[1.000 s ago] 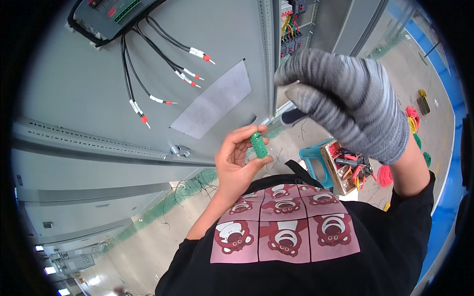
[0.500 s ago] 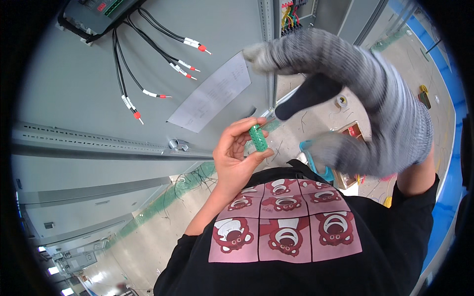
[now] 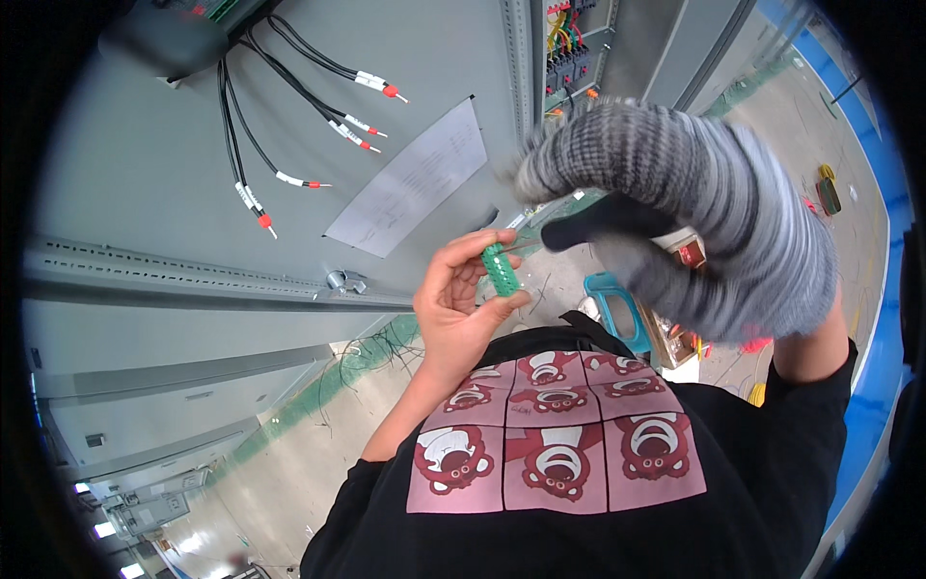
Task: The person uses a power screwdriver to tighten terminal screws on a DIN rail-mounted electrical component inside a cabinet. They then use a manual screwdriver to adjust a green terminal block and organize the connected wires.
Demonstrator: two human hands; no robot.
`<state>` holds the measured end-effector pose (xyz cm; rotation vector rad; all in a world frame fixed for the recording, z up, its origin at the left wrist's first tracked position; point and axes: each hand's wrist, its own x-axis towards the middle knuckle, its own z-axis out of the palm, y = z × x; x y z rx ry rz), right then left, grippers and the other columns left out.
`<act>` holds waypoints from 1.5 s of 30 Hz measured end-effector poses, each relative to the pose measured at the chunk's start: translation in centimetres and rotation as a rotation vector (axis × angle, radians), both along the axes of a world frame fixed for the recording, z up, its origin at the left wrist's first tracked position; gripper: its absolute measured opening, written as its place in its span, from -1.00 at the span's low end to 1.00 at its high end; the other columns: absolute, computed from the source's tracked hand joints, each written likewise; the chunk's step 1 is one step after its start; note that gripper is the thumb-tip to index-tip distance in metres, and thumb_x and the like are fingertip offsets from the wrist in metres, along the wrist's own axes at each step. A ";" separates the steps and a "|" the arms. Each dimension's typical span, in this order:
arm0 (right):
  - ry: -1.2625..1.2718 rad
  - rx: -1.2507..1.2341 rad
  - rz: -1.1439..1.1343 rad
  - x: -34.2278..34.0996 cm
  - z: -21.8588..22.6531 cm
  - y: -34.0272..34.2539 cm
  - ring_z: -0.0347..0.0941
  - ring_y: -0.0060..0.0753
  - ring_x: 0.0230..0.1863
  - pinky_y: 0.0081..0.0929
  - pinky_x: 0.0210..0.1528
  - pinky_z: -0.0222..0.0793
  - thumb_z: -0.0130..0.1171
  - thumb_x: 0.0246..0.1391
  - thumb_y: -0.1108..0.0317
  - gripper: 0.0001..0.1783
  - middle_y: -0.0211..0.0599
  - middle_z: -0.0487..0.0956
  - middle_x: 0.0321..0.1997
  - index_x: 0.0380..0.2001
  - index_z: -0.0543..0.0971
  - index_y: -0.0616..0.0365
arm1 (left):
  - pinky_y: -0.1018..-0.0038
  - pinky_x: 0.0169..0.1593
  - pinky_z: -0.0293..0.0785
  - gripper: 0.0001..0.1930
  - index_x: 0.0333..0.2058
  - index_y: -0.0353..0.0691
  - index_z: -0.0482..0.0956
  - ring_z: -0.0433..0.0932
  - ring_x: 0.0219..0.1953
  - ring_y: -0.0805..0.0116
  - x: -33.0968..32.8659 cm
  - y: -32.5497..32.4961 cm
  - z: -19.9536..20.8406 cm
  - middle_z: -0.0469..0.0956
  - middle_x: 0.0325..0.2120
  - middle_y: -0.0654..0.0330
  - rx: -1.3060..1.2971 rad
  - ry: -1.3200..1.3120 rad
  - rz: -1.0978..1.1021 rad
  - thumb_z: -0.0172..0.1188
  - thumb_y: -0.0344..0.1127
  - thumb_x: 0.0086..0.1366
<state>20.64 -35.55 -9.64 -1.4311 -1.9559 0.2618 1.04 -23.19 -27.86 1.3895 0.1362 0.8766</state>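
Note:
Between the bent fingers and thumb of my bare left hand (image 3: 455, 314) is a green terminal block (image 3: 501, 269), a small plug with a row of holes along its face. In a striped grey knit glove, my right hand (image 3: 748, 227) is curled around a screwdriver (image 3: 608, 224) with a dark handle. The thin shaft points left, and its tip meets the upper end of the terminal block; exactly where it sits there is too small to tell. The glove's fingertips are smeared by motion, and the palm hides the back of the handle.
A grey cabinet panel carries black wires (image 3: 280, 106) with white sleeves and red ferrules, and a taped paper sheet (image 3: 410, 179). Wired components (image 3: 567, 68) sit inside the cabinet beyond. Below the glove are a turquoise-handled item (image 3: 617, 314) and a box of parts (image 3: 672, 347).
My gloved fingers have drawn down and inward around the screwdriver. The left hand holds the terminal block almost where it was, slightly turned. A dark blur now covers part of the device at upper left.

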 end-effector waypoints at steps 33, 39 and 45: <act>-0.114 0.159 -0.043 0.5 -1.2 1.7 0.65 -0.29 -0.24 -0.43 -0.19 0.57 0.37 -0.02 0.48 -0.75 -0.24 0.66 -0.27 -0.21 0.64 0.23 | 0.39 0.14 0.50 -0.35 0.09 -0.37 0.38 0.57 -0.01 0.27 0.0 1.0 0.3 0.47 0.08 -0.05 -0.045 0.033 0.024 0.34 -0.74 -0.04; 0.024 0.144 -0.122 0.4 -0.2 0.4 0.66 -0.35 -0.26 -0.49 -0.17 0.59 0.38 -0.01 0.48 -0.79 -0.24 0.67 -0.31 -0.25 0.65 0.25 | 0.39 0.14 0.50 -0.35 0.10 -0.38 0.37 0.57 -0.01 0.28 0.4 1.4 0.5 0.46 0.09 -0.11 -0.061 0.035 0.031 0.40 -0.65 -0.01; -0.020 0.104 -0.162 0.7 -0.9 0.2 0.66 -0.36 -0.26 -0.50 -0.17 0.60 0.34 0.04 0.51 -0.82 -0.20 0.67 -0.30 -0.25 0.64 0.29 | 0.35 0.16 0.52 -0.36 0.10 -0.37 0.37 0.54 0.05 0.27 0.8 1.4 0.5 0.45 0.10 -0.09 -0.069 0.001 0.022 0.40 -0.66 0.00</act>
